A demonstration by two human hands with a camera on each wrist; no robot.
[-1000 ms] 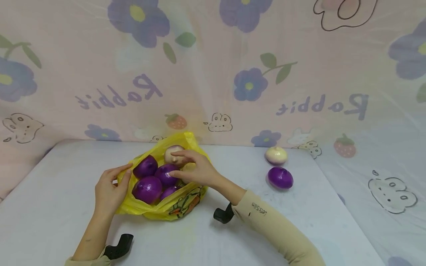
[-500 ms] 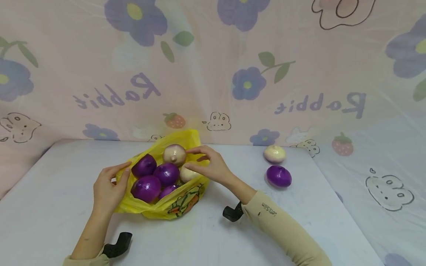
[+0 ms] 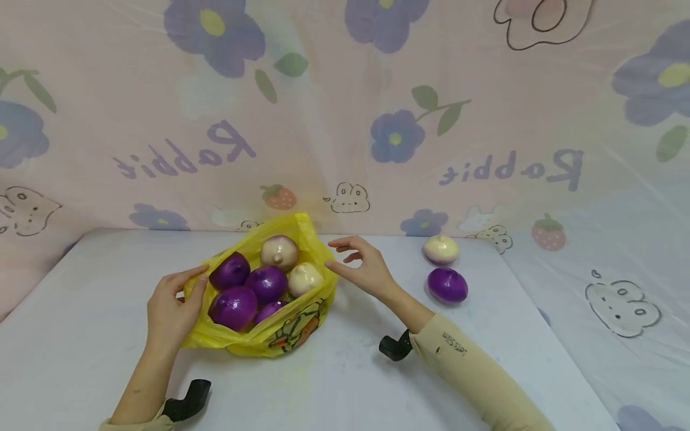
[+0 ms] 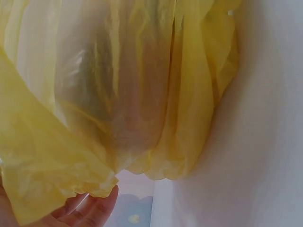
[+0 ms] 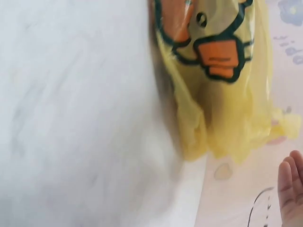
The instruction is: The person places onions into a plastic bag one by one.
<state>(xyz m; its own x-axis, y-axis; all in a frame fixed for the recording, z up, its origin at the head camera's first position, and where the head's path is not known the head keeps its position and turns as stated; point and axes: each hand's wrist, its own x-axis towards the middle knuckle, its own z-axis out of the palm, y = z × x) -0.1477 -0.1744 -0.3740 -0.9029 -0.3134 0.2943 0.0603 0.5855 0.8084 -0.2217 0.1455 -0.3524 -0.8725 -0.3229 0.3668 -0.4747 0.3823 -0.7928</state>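
Observation:
A yellow plastic bag (image 3: 226, 341) stands with its mouth spread wide on the left half of the table. Several glossy purple onions (image 3: 233, 307) lie in it, together with a purplish-white onion (image 3: 280, 252) and a creamy white onion (image 3: 305, 279). My left hand (image 3: 171, 311) pinches the bag's left rim between thumb and fingers; in the left wrist view, fingers (image 4: 102, 208) show below the yellow plastic. By the opposite rim is my right hand (image 3: 366, 267), holding nothing, thumb and fingers apart, the thumb tip right at the plastic.
To the right, a white onion (image 3: 441, 249) and a purple onion (image 3: 447, 285) sit on the white table (image 3: 345, 383), one behind the other. A patterned cloth (image 3: 323, 120) rises behind the table's back edge. Black mounts (image 3: 396, 346) jut from both wrists.
My right hand has drawn back rightward out of the bag, uncovering the creamy white onion inside it. The left hand keeps its hold on the rim.

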